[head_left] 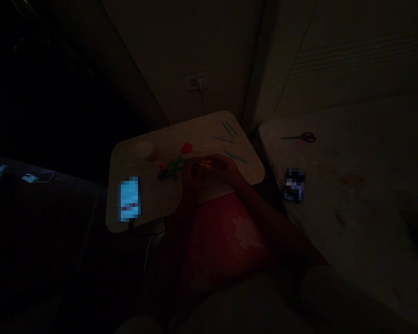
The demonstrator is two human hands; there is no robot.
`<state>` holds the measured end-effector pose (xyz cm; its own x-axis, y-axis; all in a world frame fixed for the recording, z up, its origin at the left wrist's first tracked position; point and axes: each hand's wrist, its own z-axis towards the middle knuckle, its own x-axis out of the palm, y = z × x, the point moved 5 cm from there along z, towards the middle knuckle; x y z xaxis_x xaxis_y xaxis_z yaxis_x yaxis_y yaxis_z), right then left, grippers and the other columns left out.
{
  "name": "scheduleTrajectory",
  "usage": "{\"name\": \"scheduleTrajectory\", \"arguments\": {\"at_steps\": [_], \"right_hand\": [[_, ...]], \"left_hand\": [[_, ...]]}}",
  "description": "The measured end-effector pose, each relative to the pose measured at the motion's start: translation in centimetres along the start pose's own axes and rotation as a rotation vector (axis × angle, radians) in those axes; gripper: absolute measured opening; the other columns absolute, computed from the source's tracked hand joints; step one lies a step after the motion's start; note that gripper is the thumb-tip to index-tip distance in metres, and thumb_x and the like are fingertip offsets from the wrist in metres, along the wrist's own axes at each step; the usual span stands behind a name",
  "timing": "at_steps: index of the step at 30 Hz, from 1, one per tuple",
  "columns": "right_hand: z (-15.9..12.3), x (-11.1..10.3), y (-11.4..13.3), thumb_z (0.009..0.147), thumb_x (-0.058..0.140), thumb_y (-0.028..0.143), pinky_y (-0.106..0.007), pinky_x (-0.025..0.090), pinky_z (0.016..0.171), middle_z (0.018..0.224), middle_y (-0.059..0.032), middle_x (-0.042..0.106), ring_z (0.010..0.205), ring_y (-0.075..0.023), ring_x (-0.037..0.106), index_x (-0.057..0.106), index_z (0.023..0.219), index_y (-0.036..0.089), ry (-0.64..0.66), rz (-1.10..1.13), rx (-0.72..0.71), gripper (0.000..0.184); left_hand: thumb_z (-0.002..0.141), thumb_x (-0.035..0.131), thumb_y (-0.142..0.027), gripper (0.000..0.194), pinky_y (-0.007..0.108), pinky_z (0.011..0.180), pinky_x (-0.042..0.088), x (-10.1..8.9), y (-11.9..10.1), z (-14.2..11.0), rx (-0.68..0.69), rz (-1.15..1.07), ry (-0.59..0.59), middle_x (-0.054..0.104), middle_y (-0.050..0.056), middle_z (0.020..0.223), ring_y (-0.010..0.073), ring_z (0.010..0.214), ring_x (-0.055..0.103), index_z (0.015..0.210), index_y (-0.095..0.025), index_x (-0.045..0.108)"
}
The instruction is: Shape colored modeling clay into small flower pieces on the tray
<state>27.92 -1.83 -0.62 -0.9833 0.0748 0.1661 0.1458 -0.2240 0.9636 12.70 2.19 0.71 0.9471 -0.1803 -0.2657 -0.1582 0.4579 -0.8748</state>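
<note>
Both of my hands are over the front part of a small wooden table (160, 204), in very dim light. Between them is a small orange strip-like piece (206, 163), its kind too dark to make out. My left hand (191, 172) is closed at its left end, and my right hand (225, 167) is closed on the other side. Just left of my left hand lie a green piece with several arms (175, 168) and a dark item (164, 174). A red lump (186, 148) sits behind my hands. Thin bluish strips (224, 139) and a teal strip (236, 157) lie to the right.
A lit phone (129, 199), blurred out, rests at the table's front left. A pale round item (144, 149) is at the back left. On a pale surface (334, 185) to the right are scissors (301, 137) and a pixelated object (294, 185). A wall socket (196, 81) holds a plug.
</note>
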Motion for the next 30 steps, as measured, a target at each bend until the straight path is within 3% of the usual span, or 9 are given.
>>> {"name": "scheduleTrajectory", "arguments": {"at_steps": [4, 9, 14, 18, 23, 30], "right_hand": [[0.1, 0.0, -0.2, 0.072, 0.085, 0.056, -0.044, 0.059, 0.106, 0.121, -0.0107, 0.076, 0.115, -0.0257, 0.073, 0.072, 0.109, 0.024, -0.047, -0.011, 0.004, 0.051], [0.1, -0.1, -0.2, 0.076, 0.083, 0.053, -0.043, 0.06, 0.103, 0.116, -0.0086, 0.077, 0.108, -0.0241, 0.074, 0.069, 0.106, 0.025, -0.105, -0.028, -0.032, 0.044], [0.0, -0.3, -0.2, 0.079, 0.082, 0.055, -0.04, 0.061, 0.097, 0.12, -0.0108, 0.073, 0.107, -0.0233, 0.073, 0.067, 0.112, 0.024, -0.171, -0.177, -0.041, 0.047], [0.1, 0.1, 0.3, 0.085, 0.075, 0.058, -0.039, 0.057, 0.094, 0.117, -0.0105, 0.073, 0.105, -0.0236, 0.07, 0.068, 0.114, 0.023, -0.112, -0.346, -0.053, 0.045], [-0.1, 0.9, 1.3, 0.095, 0.06, 0.058, -0.033, 0.05, 0.08, 0.094, -0.0061, 0.072, 0.084, -0.0202, 0.064, 0.067, 0.102, 0.02, -0.027, -0.523, -0.073, 0.039], [-0.4, 1.2, 1.4, 0.101, 0.046, 0.056, -0.03, 0.042, 0.07, 0.077, -0.0006, 0.062, 0.072, -0.0173, 0.054, 0.057, 0.082, 0.023, 0.076, -0.502, -0.061, 0.039]], "left_hand": [[0.093, 0.068, -0.05, 0.041, 0.038, 0.1, 0.057, 0.3, 0.8, -0.1, -0.064, -0.036, 0.012, 0.069, 0.011, 0.125, 0.0241, 0.114, 0.068, 0.125, -0.023, 0.062], [0.098, 0.063, -0.049, 0.035, 0.041, 0.105, 0.054, 0.7, 0.6, 0.1, -0.031, -0.011, 0.092, 0.072, 0.012, 0.121, 0.0253, 0.114, 0.069, 0.118, -0.022, 0.067], [0.097, 0.064, -0.052, 0.035, 0.037, 0.097, 0.056, 0.3, 0.6, 0.1, -0.055, 0.031, 0.031, 0.073, 0.009, 0.112, 0.0234, 0.105, 0.07, 0.113, -0.021, 0.067], [0.096, 0.065, -0.055, 0.038, 0.035, 0.093, 0.058, -0.1, 1.0, 0.0, -0.099, 0.014, -0.022, 0.074, 0.008, 0.11, 0.0226, 0.102, 0.071, 0.112, -0.021, 0.066], [0.095, 0.064, -0.06, 0.04, 0.034, 0.088, 0.058, -0.3, 1.2, 0.0, -0.125, -0.036, -0.007, 0.072, 0.007, 0.104, 0.0221, 0.096, 0.07, 0.108, -0.022, 0.065], [0.096, 0.056, -0.071, 0.048, 0.03, 0.075, 0.056, 0.5, -0.2, -0.3, -0.096, -0.056, 0.089, 0.062, 0.001, 0.085, 0.017, 0.079, 0.062, 0.096, -0.023, 0.061]]}}
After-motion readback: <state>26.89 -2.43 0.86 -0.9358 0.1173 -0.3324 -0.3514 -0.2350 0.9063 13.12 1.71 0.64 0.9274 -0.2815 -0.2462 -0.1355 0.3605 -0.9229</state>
